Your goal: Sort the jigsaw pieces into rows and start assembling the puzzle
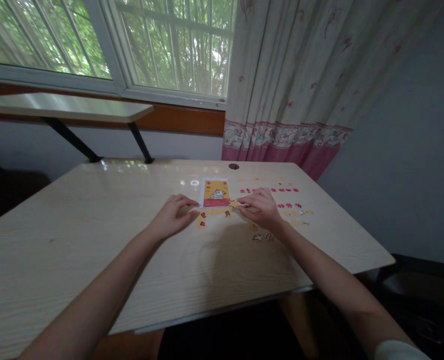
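A small picture card (216,193) in yellow and red with a white animal lies flat on the wooden table (94,235). Just in front of it runs a short row of joined yellow puzzle pieces (214,211). My left hand (173,216) rests curled at the row's left end, fingertips touching the pieces. My right hand (261,207) is curled at the right end, fingertips pinched on a yellow puzzle piece (234,203). Loose red pieces (269,190) and yellow pieces (295,212) lie scattered to the right of my right hand.
A round cable hole (233,166) sits near the table's far edge. A second table (64,106) stands under the window behind. A flowered curtain (300,80) hangs at the back right. The table's right edge is near the loose pieces.
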{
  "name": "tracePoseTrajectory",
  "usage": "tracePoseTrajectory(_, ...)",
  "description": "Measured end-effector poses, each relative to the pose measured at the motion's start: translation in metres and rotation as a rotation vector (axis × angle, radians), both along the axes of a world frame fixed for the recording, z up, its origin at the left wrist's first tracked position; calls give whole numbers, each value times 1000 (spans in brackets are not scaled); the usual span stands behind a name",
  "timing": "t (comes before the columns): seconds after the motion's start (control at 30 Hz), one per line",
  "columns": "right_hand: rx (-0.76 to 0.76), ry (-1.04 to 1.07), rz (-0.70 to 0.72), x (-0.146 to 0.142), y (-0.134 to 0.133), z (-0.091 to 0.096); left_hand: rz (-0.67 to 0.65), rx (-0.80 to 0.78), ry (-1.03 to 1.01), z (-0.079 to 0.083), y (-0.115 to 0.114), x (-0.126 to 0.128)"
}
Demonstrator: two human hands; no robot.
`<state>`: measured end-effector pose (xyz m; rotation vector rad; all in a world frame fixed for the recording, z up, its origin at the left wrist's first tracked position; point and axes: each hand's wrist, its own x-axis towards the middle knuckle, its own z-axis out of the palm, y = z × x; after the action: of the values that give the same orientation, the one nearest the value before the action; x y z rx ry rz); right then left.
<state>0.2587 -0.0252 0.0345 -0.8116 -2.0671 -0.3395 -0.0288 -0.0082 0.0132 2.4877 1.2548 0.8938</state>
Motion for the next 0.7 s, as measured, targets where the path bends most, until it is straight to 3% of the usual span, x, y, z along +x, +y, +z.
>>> tracePoseTrajectory(0.1,32,8,7,4,1,1,-28,33,112,-3,1,-3)
tracePoseTrajectory(0.23,-37,-23,-10,7,3,1,-65,45,186,-4,0,0)
tracePoseTrajectory(0.53,-555,-220,20,3,10,-16,-61,56,229,-6,1,-2)
tracePoseTrajectory(0.7,-662,-255,10,0,6,-15,-56,54,238,-9,2,-3)
